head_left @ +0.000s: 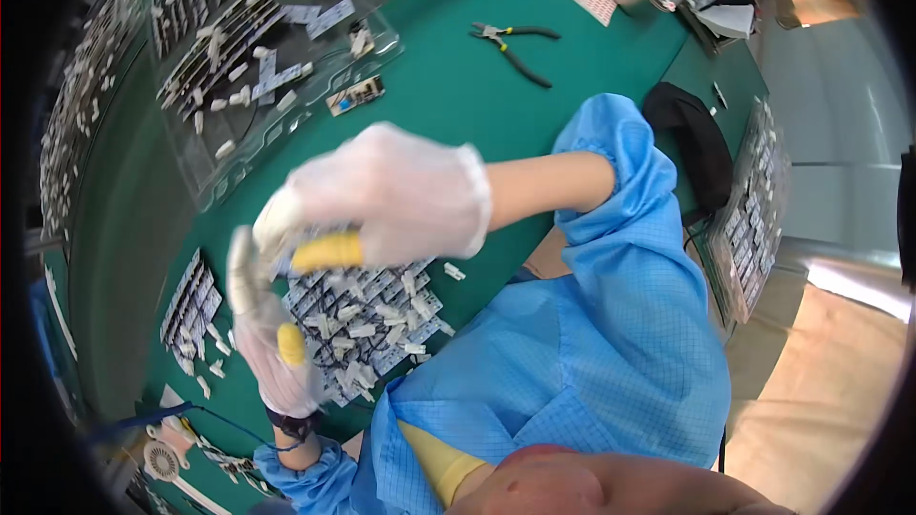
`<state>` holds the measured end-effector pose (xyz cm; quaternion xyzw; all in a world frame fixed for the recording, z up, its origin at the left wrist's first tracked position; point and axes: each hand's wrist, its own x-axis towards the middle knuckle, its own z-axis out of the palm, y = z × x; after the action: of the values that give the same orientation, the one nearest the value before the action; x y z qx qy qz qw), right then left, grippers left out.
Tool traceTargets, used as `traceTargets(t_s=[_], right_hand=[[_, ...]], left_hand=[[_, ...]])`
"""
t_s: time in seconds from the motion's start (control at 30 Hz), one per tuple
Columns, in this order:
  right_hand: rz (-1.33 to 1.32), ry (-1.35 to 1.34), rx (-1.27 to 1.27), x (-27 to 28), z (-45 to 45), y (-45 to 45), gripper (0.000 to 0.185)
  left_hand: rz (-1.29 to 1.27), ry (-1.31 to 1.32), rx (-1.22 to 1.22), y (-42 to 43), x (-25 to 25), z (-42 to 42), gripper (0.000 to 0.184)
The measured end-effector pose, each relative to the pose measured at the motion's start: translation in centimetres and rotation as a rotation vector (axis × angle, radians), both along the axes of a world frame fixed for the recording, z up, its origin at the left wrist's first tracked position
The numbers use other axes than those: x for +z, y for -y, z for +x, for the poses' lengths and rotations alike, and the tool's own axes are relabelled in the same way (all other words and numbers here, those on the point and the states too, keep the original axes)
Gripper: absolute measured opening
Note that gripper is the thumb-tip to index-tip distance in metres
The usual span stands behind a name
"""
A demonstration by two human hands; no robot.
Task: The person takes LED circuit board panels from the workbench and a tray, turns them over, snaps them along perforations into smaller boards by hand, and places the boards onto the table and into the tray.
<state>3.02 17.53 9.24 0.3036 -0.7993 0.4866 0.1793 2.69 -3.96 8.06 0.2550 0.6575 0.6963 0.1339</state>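
- Green bench (439, 86) fills the middle of the view, and close in front of the person lies a heap of small circuit boards (380, 300) strewn with white plugs (361, 331).
- Both gloved hands meet over the heap's left side: the right hand (377, 191) is bent with its thumb toward its fingers, the left hand (262, 329) curled upward beside it. Blur hides whether anything is pinched between the fingertips.
- Each board looks light, thin and stiff, likely slick-faced and easily damaged; its bare edges seem the safest hold, clear of the plugs.
- Left of the left hand sits a smaller group of boards (191, 305).
- Farther out are a clear tray (386, 43) of boards, a loose board (355, 95) just beside it, and pliers (503, 44) with handles apart.
- Rightward lies a dark cloth item (692, 148).
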Motion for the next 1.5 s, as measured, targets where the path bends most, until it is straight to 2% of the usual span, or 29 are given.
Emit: traceTargets(t_s=[0.07, 0.1, 0.13, 0.17, 0.2, 0.23, 0.27, 0.3, 0.33, 0.37, 0.4, 0.47, 0.6, 0.7, 0.77, 0.87, 1.0, 1.07, 1.13, 1.2, 1.27, 1.33, 1.4, 1.47, 1.5], right_hand=[[0.231, 0.078, -0.089, 1.2, 0.9, 0.4, 0.044], [0.335, 0.252, -0.073, 2.4, 1.2, -0.1, 0.053], [0.18, 0.222, -0.096, 2.4, 1.0, -1.1, 0.054], [0.026, 0.193, -0.116, 1.9, 0.2, -2.8, 0.056], [0.05, 0.004, -0.193, -0.1, -1.9, -5.9, 0.051], [0.259, -0.161, -0.214, -0.7, -3.1, -11.2, 0.041], [0.496, -0.185, -0.373, -2.4, -4.9, -16.7, 0.037], [0.47, -0.003, -0.76, -2.4, -5.2, -20.0, 0.02], [0.112, 0.439, -0.999, -1.2, -4.4, -22.9, 0.053], [0.359, 0.234, -1.116, -7.0, -5.7, -31.7, 0.046], [0.582, 0.229, -1.263, -6.8, -4.2, -32.7, 0.044], [0.807, 0.286, -1.364, -9.7, -3.2, -37.7, 0.029], [0.865, 0.42, -1.353, -10.2, -2.6, -39.5, 0.039], [0.865, 0.389, -1.299, -10.8, -2.5, -39.8, 0.04], [1.014, 0.267, -1.295, -11.3, -2.4, -39.6, 0.043], [1.051, 0.268, -1.351, -10.1, -2.5, -37.9, 0.046], [1.007, 0.243, -1.385, -9.5, -2.2, -37.7, 0.043], [0.939, 0.115, -1.418, -9.0, -2.5, -37.9, 0.038], [0.905, 0.029, -1.427, -8.4, -2.3, -37.3, 0.034], [0.597, 0.026, -1.346, -7.5, -3.1, -35.1, 0.036], [0.54, 0.095, -1.262, -5.7, -3.9, -31.7, 0.04], [0.171, 0.376, -1.224, -0.1, -3.8, -23.5, 0.046], [0.344, 0.129, -1.022, -1.7, -4.5, -24.0, 0.051], [0.325, 0.07, -0.887, 2.6, -3.6, -16.8, 0.056], [0.392, 0.144, -0.854, 4.7, -2.9, -13.2, 0.056]], left_hand=[[-0.435, -0.007, 0.025, 1.0, -0.7, 0.6, 0.049], [-0.435, 0.0, 0.067, -0.1, 0.0, 0.2, 0.037], [-0.364, 0.157, 0.128, -0.1, -0.1, -0.3, 0.032], [-0.242, 0.188, 0.131, -0.3, 0.0, -0.6, 0.031], [-0.122, 0.222, 0.136, -0.4, 0.1, -0.9, 0.03], [-0.146, 0.238, 0.155, 0.5, 0.0, -1.1, 0.029], [-0.146, 0.237, 0.151, 1.0, -0.3, -1.0, 0.029], [-0.091, 0.226, 0.176, 1.4, -0.8, -0.9, 0.028], [-0.036, 0.216, 0.202, 1.7, -1.1, -0.8, 0.028], [-0.065, 0.213, 0.201, 1.9, -0.8, -0.6, 0.029], [-0.06, 0.211, 0.204, 1.8, -0.8, -0.5, 0.029], [-0.072, 0.228, 0.25, 1.5, -1.0, -0.5, 0.031], [-0.017, 0.235, 0.167, 0.8, -0.9, -0.6, 0.026], [0.01, 0.225, 0.141, 0.9, -1.3, -0.6, 0.026], [0.017, 0.234, 0.151, 0.9, -1.4, -0.6, 0.025], [0.043, 0.252, 0.125, 1.3, -1.6, -0.6, 0.025], [0.034, 0.254, 0.171, 1.5, -1.6, -0.5, 0.026], [0.028, 0.257, 0.181, 1.5, -1.3, -0.6, 0.026], [0.057, 0.26, 0.155, 1.7, -1.2, -0.7, 0.036], [0.116, 0.305, 0.169, 1.5, -1.2, -0.8, 0.03], [0.175, 0.387, 0.233, 1.1, -0.9, -0.7, 0.029], [0.219, 0.348, 0.155, 0.8, -0.9, -0.8, 0.026], [0.182, 0.361, 0.127, 1.0, -0.8, -0.9, 0.021], [0.048, 0.367, 0.159, 0.8, 0.5, -0.8, 0.021], [0.191, 0.368, 0.105, 0.8, -0.1, -1.0, 0.022]])
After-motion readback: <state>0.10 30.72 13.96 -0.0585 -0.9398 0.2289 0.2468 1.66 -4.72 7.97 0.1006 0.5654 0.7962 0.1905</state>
